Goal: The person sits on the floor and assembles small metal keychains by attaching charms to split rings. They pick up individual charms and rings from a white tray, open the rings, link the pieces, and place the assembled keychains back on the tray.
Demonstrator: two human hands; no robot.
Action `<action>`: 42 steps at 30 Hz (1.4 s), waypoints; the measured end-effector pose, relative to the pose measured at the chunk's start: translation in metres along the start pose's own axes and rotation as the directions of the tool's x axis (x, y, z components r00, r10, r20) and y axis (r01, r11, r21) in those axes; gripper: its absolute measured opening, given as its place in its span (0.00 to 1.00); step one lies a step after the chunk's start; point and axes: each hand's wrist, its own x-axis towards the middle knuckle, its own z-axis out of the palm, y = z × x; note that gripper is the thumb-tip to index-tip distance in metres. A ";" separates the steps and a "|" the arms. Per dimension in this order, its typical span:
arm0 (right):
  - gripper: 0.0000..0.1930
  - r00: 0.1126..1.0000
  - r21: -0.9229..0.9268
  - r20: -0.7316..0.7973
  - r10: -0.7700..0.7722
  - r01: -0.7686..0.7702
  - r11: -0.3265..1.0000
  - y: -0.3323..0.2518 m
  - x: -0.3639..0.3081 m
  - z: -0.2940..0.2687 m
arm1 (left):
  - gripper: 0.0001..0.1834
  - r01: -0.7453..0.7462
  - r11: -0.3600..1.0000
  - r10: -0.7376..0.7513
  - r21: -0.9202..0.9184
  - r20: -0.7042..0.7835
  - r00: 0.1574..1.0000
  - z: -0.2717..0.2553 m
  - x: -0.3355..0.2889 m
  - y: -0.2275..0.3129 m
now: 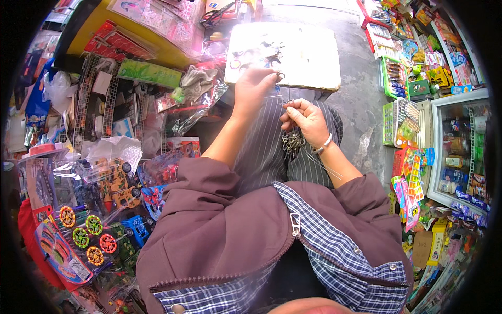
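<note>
1. Head view, upper centre of the frame: the left hand's [253, 88] grip pinches a small dark ring [281, 76] at the fingertips, apparently to single it out.
2. Head view, centre: the right hand's [308, 123] grip curls around the top of a metal bunch [293, 142], which hangs above the striped trousers [259, 144], probably to keep its pieces together.
3. Head view, top centre: loose small pieces [267, 52] lie on the white desk [318, 64], likely for easy reach.

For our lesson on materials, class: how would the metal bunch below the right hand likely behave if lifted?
The metal bunch would probably swing and shift rather than stay stiff, since its many small pieces hang below the right hand. Its metallic sheen suggests it may feel heavy for its size.
</note>
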 end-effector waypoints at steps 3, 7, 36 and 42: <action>0.08 1.000 -0.015 -0.007 -0.004 0.004 1.000 0.003 0.000 0.000 | 0.06 -0.026 0.999 0.025 0.044 0.036 0.999 0.005 -0.006 0.006; 0.09 1.000 -0.027 0.002 -0.016 0.016 1.000 0.004 0.000 -0.001 | 0.05 -0.097 0.975 0.075 0.201 0.113 0.991 0.007 -0.014 0.010; 0.08 1.000 -0.068 0.019 -0.011 0.012 0.998 0.004 -0.001 -0.004 | 0.15 -0.416 -0.149 0.290 0.897 0.442 0.849 -0.011 0.108 -0.037; 0.08 1.000 -0.035 0.016 0.017 -0.016 0.999 0.001 0.001 -0.003 | 0.10 -0.378 0.044 0.370 0.925 0.336 0.866 -0.016 0.113 -0.036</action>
